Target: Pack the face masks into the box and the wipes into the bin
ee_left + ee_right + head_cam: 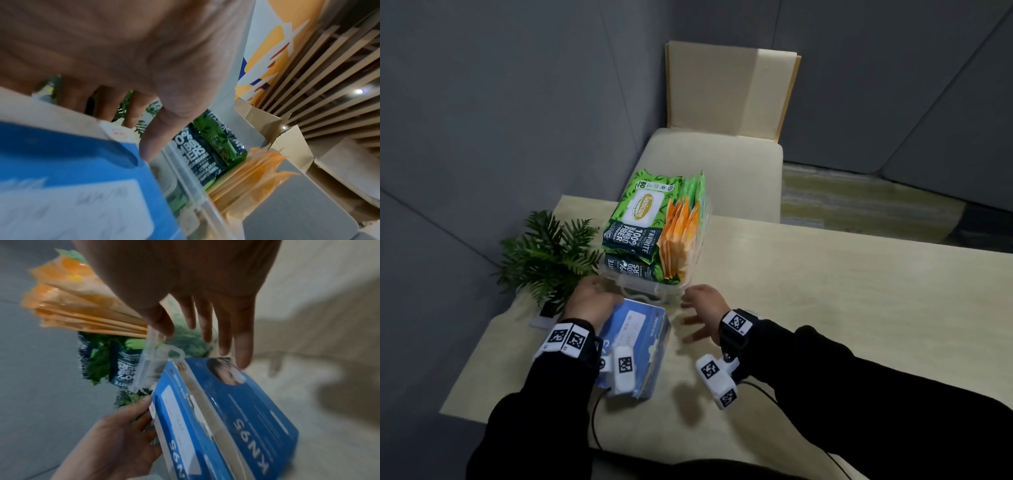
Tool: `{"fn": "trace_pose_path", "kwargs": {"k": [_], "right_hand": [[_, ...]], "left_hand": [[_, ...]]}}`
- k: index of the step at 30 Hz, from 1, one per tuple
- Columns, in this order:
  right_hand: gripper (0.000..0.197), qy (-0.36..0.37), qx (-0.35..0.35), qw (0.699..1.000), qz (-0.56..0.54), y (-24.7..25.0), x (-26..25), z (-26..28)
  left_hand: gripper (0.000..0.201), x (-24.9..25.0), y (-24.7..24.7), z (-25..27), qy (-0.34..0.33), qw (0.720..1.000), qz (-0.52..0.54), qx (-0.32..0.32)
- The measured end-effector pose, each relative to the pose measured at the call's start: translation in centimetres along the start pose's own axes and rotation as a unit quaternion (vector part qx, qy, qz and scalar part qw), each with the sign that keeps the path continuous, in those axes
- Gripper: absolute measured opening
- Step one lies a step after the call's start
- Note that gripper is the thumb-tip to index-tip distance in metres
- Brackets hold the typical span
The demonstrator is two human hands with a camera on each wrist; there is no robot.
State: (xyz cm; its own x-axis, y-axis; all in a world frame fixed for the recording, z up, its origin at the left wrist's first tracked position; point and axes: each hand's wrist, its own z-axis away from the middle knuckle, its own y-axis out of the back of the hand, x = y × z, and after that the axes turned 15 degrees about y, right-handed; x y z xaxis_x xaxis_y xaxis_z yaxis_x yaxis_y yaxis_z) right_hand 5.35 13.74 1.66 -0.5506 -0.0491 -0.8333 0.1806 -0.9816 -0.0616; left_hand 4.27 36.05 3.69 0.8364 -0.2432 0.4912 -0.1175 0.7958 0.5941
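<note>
A blue KN95 face mask box [640, 329] lies on the table [825, 308], just in front of a clear plastic bin [640, 289]. My left hand [592, 298] grips the box's far left end, thumb on top and fingers down behind it, as the left wrist view shows on the box [61, 154]. My right hand [698, 315] hovers open to the right of the box with fingers spread. In the right wrist view its fingertips [242, 360] reach the far corner of the box [236, 410]. The bin holds green wipes packs [643, 212] and several orange packets [679, 233].
A green potted plant [548, 250] stands left of the bin, close to my left hand. A cream chair [722, 164] sits behind the table's far edge. A grey wall runs along the left. Bare tabletop stretches to the right of my right hand.
</note>
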Motion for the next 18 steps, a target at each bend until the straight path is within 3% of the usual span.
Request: {"fn": "trace_pose_path", "kwargs": {"k": [3,6,12,15,18], "right_hand": [[0.022,-0.068,-0.076,0.994,-0.027,-1.2,1.5,1.3],[0.015,-0.047,-0.070,0.996,-0.031,-2.1,2.0,1.3],[0.018,-0.042,-0.072,0.996,-0.029,-1.5,1.6,1.7],[0.019,-0.035,-0.074,0.996,-0.023,-0.7,1.3,2.0],[0.024,-0.003,-0.051,0.999,0.003,1.5,0.3,2.3]], "left_hand": [[0.031,-1.0,-0.9,1.2,0.022,0.998,-0.059,-0.021],[0.014,-1.4,-1.3,1.0,0.033,0.998,-0.047,-0.012],[0.048,-0.8,-1.6,1.8,0.047,0.997,-0.057,-0.013],[0.056,-0.5,-1.8,2.3,0.046,0.997,-0.055,-0.001],[0.064,0.3,-1.2,4.3,-0.049,0.992,-0.035,0.111]]}}
